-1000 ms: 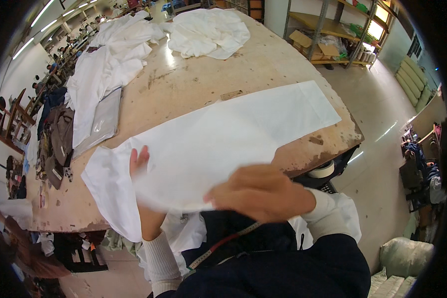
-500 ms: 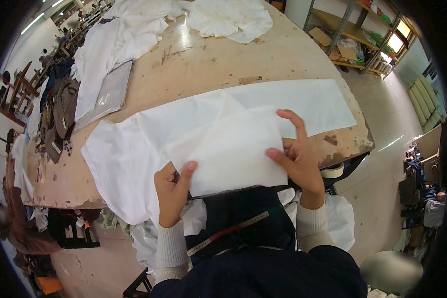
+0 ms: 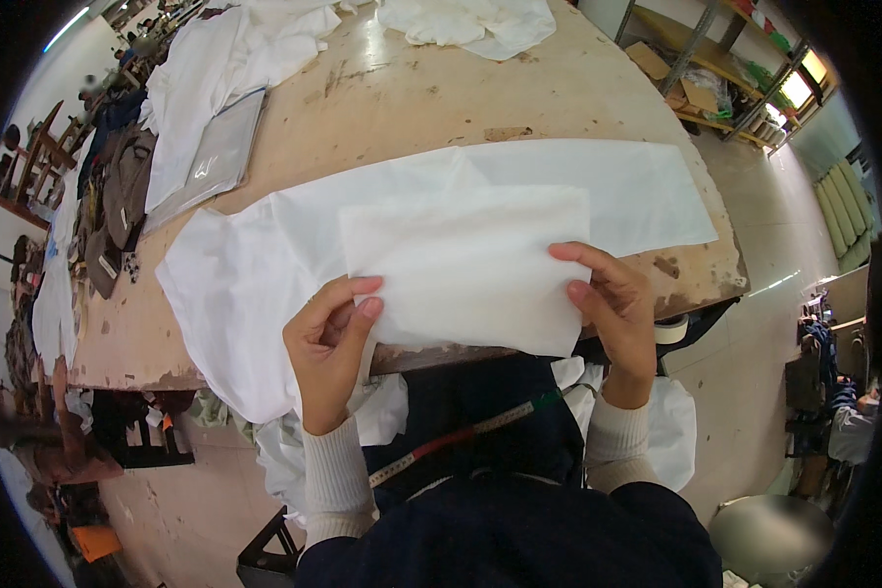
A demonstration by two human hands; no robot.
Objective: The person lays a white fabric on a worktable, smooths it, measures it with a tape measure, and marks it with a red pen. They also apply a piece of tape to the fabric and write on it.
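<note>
A white rectangular piece of cloth (image 3: 470, 269) is stretched between my hands above the table's near edge. My left hand (image 3: 331, 338) pinches its left side between thumb and fingertips. On the opposite side my right hand (image 3: 614, 309) grips the cloth with the thumb and index finger. Beneath and behind it, a larger white fabric (image 3: 255, 284) lies spread across the table, its left part wrinkled and hanging over the near edge. A tape measure (image 3: 451, 443) lies across the dark clothing at my lap.
The worn wooden table (image 3: 382, 108) carries white fabric heaps (image 3: 235, 59) at its far side. A clear plastic packet (image 3: 220, 147) and dark garments (image 3: 122, 211) lie on the left. Metal shelving (image 3: 706, 59) stands at the far right. Another person (image 3: 59, 431) is at the left edge.
My right fingers have closed onto the cloth's right side. The piece now lies flatter and squarer between both hands, and my left hand has shifted slightly left.
</note>
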